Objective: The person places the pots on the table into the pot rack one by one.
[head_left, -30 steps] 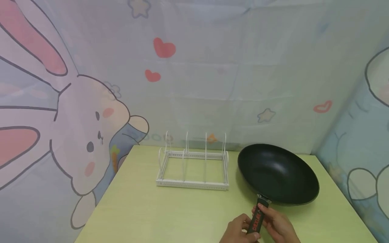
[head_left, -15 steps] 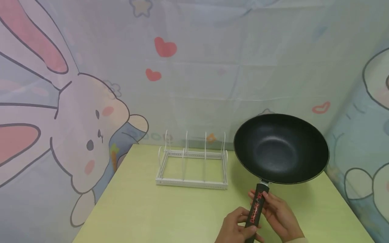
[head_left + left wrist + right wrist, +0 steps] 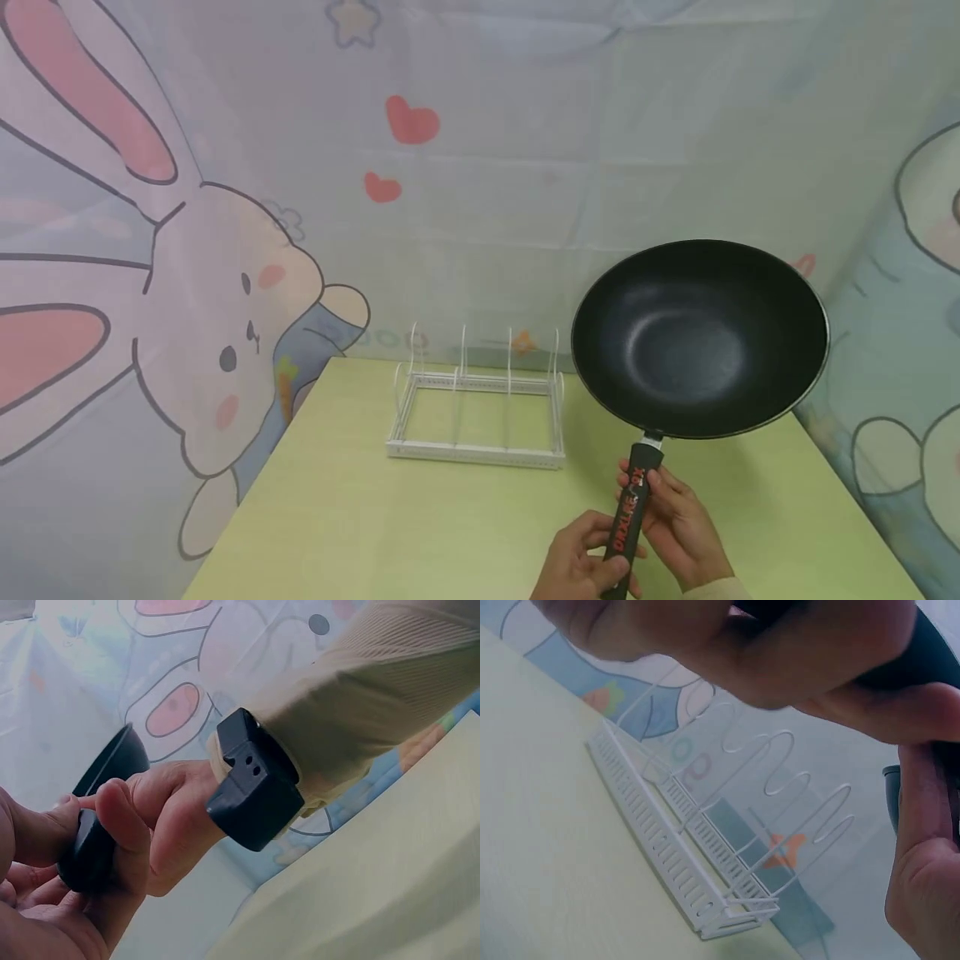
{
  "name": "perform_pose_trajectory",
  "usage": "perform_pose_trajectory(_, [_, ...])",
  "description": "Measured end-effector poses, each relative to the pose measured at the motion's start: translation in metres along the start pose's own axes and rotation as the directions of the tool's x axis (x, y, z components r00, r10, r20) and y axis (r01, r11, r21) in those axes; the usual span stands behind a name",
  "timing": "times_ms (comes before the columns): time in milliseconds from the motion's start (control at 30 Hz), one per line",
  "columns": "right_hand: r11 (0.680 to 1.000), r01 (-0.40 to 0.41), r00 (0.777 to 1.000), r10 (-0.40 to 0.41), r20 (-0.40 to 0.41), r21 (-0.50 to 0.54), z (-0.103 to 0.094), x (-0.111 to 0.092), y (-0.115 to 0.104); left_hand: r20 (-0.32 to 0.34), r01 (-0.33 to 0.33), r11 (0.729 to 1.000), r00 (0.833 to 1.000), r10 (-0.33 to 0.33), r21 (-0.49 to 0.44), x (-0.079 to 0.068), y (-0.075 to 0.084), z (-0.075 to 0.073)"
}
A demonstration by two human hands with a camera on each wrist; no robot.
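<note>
A black wok [image 3: 697, 342] is held raised over the right part of the table, its dark inside tilted toward me. Its black handle [image 3: 630, 517] with red lettering slants down toward me. Near the handle's lower end my left hand [image 3: 577, 557] pinches it between thumb and fingers. Higher up, my right hand [image 3: 682, 529] grips it from the right side, thumb on top and fingertips showing behind. The left wrist view shows the rounded handle end [image 3: 86, 859] between both hands, the wok's rim behind.
A white wire rack [image 3: 476, 455] with upright loops stands left of the wok, toward the back of the yellow-green table [image 3: 360, 517]. Behind hangs a cloth backdrop [image 3: 525, 208] printed with a rabbit and hearts. A cuff-mounted black camera [image 3: 255, 784] sits on my right wrist.
The wok has risen off its low position near the table and tilted up, so more of its inside faces me. Both hands kept hold of the handle; the rack stayed put.
</note>
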State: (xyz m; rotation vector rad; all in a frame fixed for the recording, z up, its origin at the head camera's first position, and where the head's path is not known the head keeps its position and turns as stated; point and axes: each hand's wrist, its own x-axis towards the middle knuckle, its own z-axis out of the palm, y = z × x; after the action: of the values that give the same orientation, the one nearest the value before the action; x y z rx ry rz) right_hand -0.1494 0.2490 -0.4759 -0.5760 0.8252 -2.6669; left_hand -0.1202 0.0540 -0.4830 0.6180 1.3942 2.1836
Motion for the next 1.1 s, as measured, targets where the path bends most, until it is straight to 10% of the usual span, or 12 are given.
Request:
perform_pose_trajectory(667, [0.992,0.125,0.992,-0.125,-0.022,-0.030,0.012,0.012,0.010,0.017,-0.012,1.000,1.000,0.011,0.012,0.000,0.003,-0.010])
perform_pose_trajectory(867, [0.984,0.142,0.987,-0.150,-0.060,-0.110,0.022,0.022,0.017,-0.091,0.073,0.981,0.994,-0.057,0.177,0.002,0.010,-0.010])
perform_pose_trajectory(967, [0.975,0.139,0.984,-0.155,-0.088,-0.171,0.026,0.028,0.021,-0.171,0.141,0.913,0.982,-0.079,0.383,0.003,0.017,-0.008])
perform_pose_trajectory(1100, [0.952,0.155,0.968,-0.201,-0.153,-0.265,0.031,0.033,0.025,-0.214,0.166,0.686,0.977,-0.015,0.709,0.009,0.027,-0.003])
